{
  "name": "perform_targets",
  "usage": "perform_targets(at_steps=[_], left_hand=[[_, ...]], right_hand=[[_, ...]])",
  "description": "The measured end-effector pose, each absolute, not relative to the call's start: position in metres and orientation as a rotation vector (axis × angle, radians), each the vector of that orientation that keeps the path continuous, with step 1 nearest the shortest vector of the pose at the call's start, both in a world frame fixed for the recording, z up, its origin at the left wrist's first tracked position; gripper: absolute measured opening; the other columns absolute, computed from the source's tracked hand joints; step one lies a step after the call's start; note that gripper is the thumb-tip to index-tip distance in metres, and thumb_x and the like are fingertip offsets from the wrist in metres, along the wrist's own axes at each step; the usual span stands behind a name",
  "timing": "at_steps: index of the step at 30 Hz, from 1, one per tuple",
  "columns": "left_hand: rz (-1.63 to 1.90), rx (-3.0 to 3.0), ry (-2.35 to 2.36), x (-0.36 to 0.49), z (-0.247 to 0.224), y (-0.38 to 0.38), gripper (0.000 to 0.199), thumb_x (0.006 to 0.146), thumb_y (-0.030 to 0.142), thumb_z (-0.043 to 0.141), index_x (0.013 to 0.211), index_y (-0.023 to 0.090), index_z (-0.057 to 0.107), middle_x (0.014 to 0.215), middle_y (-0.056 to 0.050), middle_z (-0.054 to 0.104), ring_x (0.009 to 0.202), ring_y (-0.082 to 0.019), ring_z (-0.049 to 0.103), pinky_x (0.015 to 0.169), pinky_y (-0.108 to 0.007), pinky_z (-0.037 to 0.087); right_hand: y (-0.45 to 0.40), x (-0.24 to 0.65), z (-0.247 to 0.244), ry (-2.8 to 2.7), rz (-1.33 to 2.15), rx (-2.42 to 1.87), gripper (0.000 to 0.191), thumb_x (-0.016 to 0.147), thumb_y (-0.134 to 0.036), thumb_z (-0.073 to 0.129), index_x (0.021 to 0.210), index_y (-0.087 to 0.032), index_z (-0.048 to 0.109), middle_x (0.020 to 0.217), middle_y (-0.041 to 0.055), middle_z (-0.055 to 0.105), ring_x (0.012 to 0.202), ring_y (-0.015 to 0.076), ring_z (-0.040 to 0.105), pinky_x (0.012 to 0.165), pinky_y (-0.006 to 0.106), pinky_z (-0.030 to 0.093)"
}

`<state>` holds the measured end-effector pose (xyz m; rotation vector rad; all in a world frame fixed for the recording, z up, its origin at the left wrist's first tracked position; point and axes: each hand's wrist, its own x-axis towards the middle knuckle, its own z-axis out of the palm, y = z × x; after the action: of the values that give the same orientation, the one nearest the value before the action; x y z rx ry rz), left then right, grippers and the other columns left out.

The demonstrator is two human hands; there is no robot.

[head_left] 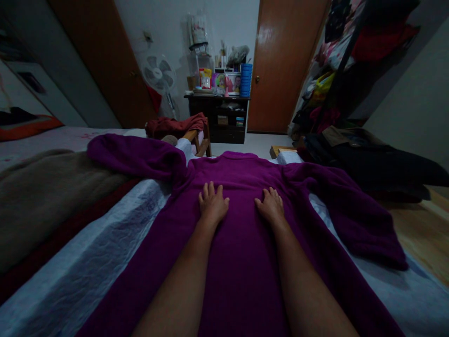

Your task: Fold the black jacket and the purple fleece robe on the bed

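A long-sleeved purple robe lies spread out before me, its collar at the far end. Both sleeves reach outward; the left one rests partly over a folded grey-brown blanket. My left hand presses flat on the upper left of the garment, fingers spread. On the upper right of the same cloth lies my right hand, palm down with its fingers apart. Neither hand grips anything. Beneath the robe is a pale blue-white quilted cover.
A dark pile of folded clothes sits at the right on a wooden surface. Beyond the bed stand a chair with a reddish cloth, a white fan and a dark cabinet. Bags and clothes hang at the far right.
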<state>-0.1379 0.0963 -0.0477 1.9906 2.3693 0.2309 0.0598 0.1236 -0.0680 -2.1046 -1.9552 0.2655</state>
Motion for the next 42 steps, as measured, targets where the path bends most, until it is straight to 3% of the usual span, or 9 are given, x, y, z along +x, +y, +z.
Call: perform_targets(at_steps=[3, 6, 10, 13, 18, 25, 34, 39, 42], left_hand=[[0.17, 2.13, 2.092, -0.122, -0.055, 0.096, 0.06, 0.091, 0.049, 0.039, 0.146, 0.026, 0.035, 0.159, -0.008, 0.023, 0.147, -0.027, 0.012, 0.116, -0.048, 0.015], [0.134, 2.093, 2.034, -0.118, -0.062, 0.096, 0.061, 0.092, 0.052, 0.036, 0.148, 0.03, 0.032, 0.159, -0.006, 0.022, 0.146, -0.031, 0.012, 0.114, -0.058, 0.013], [0.154, 2.026, 2.077, -0.12, -0.064, 0.096, 0.063, 0.089, 0.059, 0.035, 0.148, 0.036, 0.031, 0.161, -0.002, 0.017, 0.146, -0.038, 0.006, 0.11, -0.068, 0.007], [0.162, 2.004, 2.08, -0.121, -0.064, 0.096, 0.064, 0.089, 0.06, 0.034, 0.148, 0.037, 0.03, 0.161, -0.001, 0.016, 0.146, -0.039, 0.003, 0.109, -0.069, 0.004], [0.157, 1.983, 2.069, -0.12, -0.064, 0.098, 0.065, 0.088, 0.061, 0.036, 0.148, 0.037, 0.03, 0.161, -0.001, 0.015, 0.146, -0.04, 0.002, 0.109, -0.07, 0.004], [0.171, 1.977, 2.053, -0.119, -0.062, 0.097, 0.066, 0.087, 0.059, 0.037, 0.148, 0.035, 0.03, 0.161, -0.002, 0.014, 0.145, -0.041, 0.001, 0.109, -0.07, 0.003], [0.189, 1.981, 2.05, -0.119, -0.062, 0.097, 0.066, 0.087, 0.06, 0.037, 0.148, 0.035, 0.031, 0.161, -0.003, 0.016, 0.145, -0.041, 0.002, 0.11, -0.069, 0.003], [0.187, 1.991, 2.052, -0.12, -0.063, 0.097, 0.066, 0.087, 0.06, 0.037, 0.148, 0.035, 0.031, 0.161, -0.003, 0.016, 0.145, -0.04, 0.003, 0.11, -0.068, 0.003], [0.162, 2.001, 2.054, -0.12, -0.063, 0.098, 0.067, 0.087, 0.061, 0.036, 0.148, 0.035, 0.03, 0.161, -0.003, 0.016, 0.145, -0.04, 0.004, 0.11, -0.069, 0.004]], right_hand=[[0.122, 0.052, -0.07, -2.068, 0.283, -1.988, 0.058, 0.089, -0.04, 0.047, 0.141, -0.014, 0.043, 0.153, 0.0129, 0.033, 0.142, 0.0277, 0.024, 0.114, 0.044, 0.019], [0.122, 0.05, -0.069, -2.071, 0.297, -2.013, 0.057, 0.09, -0.044, 0.045, 0.141, -0.019, 0.044, 0.153, 0.0091, 0.035, 0.142, 0.0284, 0.024, 0.114, 0.051, 0.014], [0.124, 0.059, -0.068, -1.93, 0.26, -2.178, 0.059, 0.089, -0.05, 0.044, 0.141, -0.021, 0.045, 0.153, 0.0109, 0.033, 0.143, 0.0332, 0.02, 0.111, 0.062, 0.011], [0.126, 0.068, -0.065, -1.877, 0.244, -2.235, 0.063, 0.087, -0.052, 0.047, 0.14, -0.019, 0.046, 0.153, 0.0143, 0.032, 0.142, 0.035, 0.021, 0.111, 0.057, 0.017], [0.127, 0.084, -0.062, -1.774, 0.217, -2.261, 0.061, 0.086, -0.048, 0.049, 0.136, -0.014, 0.051, 0.148, 0.0189, 0.038, 0.133, 0.0346, 0.038, 0.105, 0.049, 0.033], [0.135, 0.087, -0.072, -1.968, 0.219, -1.979, 0.051, 0.088, -0.028, 0.047, 0.136, -0.011, 0.048, 0.143, 0.0147, 0.048, 0.133, 0.0237, 0.041, 0.11, 0.036, 0.029], [0.139, 0.087, -0.062, -1.942, 0.284, -2.133, 0.055, 0.091, -0.038, 0.044, 0.138, -0.009, 0.044, 0.142, 0.0163, 0.048, 0.132, 0.0267, 0.042, 0.108, 0.038, 0.032], [0.151, 0.079, -0.043, -1.867, 0.24, -2.354, 0.051, 0.084, -0.044, 0.052, 0.126, -0.017, 0.059, 0.134, 0.0172, 0.052, 0.12, 0.0357, 0.05, 0.094, 0.047, 0.042], [0.155, 0.075, -0.045, -1.787, 0.136, -2.377, 0.044, 0.086, -0.041, 0.05, 0.119, -0.016, 0.062, 0.127, 0.0174, 0.054, 0.117, 0.0344, 0.051, 0.093, 0.045, 0.041]])
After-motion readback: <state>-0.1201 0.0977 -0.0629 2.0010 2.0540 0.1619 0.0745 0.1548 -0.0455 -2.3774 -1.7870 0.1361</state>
